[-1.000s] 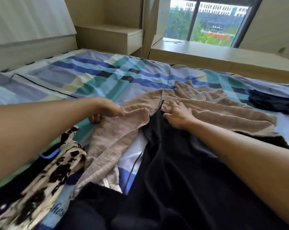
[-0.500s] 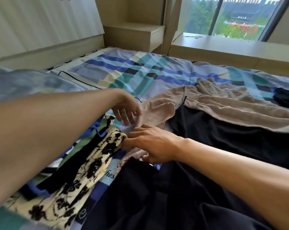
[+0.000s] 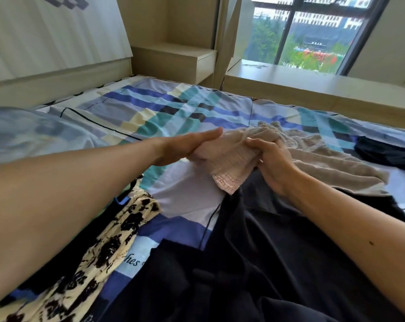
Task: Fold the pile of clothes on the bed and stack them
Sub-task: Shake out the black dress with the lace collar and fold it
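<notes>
The left hand [image 3: 187,147], fingers straight and pressed together, lies flat against the sleeve [image 3: 229,163] of a beige knitted garment [image 3: 336,166]; the right hand [image 3: 274,167] grips that sleeve with curled fingers; the garment sprawls toward 2 o'clock over the blue checked bedsheet [image 3: 164,108].

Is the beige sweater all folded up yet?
Only partly folded. The right hand holds one sleeve of the beige sweater doubled against the flat left hand; the rest lies spread out.

On the bed [image 3: 173,108] the sweater [image 3: 336,165] lies between my left hand [image 3: 187,147] and right hand [image 3: 273,163], the jacket [image 3: 278,263] nearer me, the dress [image 3: 103,252] to its left.
</notes>
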